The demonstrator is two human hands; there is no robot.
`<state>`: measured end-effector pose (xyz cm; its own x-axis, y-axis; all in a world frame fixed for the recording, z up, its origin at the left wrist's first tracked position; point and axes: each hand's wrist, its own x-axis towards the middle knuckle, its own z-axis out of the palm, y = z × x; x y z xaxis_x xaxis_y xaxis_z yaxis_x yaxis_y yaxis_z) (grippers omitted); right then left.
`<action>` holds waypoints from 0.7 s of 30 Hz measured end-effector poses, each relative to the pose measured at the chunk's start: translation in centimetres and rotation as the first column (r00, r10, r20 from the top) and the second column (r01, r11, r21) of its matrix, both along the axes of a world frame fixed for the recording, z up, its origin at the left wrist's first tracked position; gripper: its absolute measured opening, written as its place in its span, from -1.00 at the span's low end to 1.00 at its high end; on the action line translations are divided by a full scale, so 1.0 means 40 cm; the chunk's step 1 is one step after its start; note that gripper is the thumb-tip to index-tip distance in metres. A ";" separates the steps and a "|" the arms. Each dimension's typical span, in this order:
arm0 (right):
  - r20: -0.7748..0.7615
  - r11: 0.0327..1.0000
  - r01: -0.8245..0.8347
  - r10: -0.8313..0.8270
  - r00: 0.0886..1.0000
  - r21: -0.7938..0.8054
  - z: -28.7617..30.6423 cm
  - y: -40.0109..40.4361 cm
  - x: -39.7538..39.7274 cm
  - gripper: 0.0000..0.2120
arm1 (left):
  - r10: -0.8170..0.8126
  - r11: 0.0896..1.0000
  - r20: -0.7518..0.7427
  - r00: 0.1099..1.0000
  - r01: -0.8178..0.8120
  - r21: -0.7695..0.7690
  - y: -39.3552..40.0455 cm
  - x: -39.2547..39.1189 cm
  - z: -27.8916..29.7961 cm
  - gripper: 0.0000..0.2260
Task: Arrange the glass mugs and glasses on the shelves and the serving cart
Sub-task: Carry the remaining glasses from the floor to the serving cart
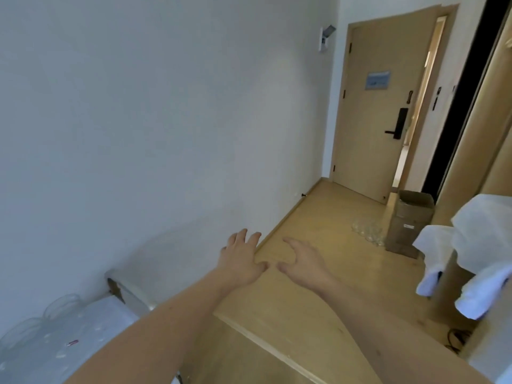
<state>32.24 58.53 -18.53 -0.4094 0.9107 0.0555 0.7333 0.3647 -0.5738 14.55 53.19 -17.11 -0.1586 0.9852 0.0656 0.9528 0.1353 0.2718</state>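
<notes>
Hands: left hand [241, 259] and right hand [302, 263] empty, fingers spread.
Clear glasses [368, 231]: on floor, touching brown cardboard box [407, 225], well beyond hands.
Handling: probably fragile, slippery; grip round body.

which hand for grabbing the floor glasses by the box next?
Right, probably. The glasses sit ahead on the right beside the cardboard box, on the right hand side; left hand is nearer the wall. Both empty.

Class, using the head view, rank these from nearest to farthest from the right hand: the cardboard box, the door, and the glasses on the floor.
From the right hand:
1. Glasses on the floor, ahead and right, beside the box.
2. Cardboard box, just right of the glasses.
3. Door, at the hallway's far end.
</notes>
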 end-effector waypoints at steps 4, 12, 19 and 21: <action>0.033 0.997 0.078 -0.077 0.997 -0.022 -0.013 0.105 0.104 -0.28 | -0.057 0.998 0.026 0.998 0.057 0.021 0.137 0.094 -0.008 -0.25; 0.090 0.978 0.204 -0.199 0.976 -0.050 -0.053 0.254 0.214 -0.27 | -0.172 0.985 0.024 0.985 0.172 0.011 0.347 0.194 -0.043 -0.27; 0.111 0.947 0.318 -0.312 0.944 -0.043 -0.062 0.422 0.224 -0.26 | -0.296 0.955 0.041 0.954 0.295 0.017 0.571 0.209 -0.048 -0.27; 0.103 0.936 0.349 -0.343 0.934 -0.045 -0.062 0.472 0.208 -0.27 | -0.324 0.946 0.041 0.945 0.323 0.020 0.638 0.198 -0.049 -0.27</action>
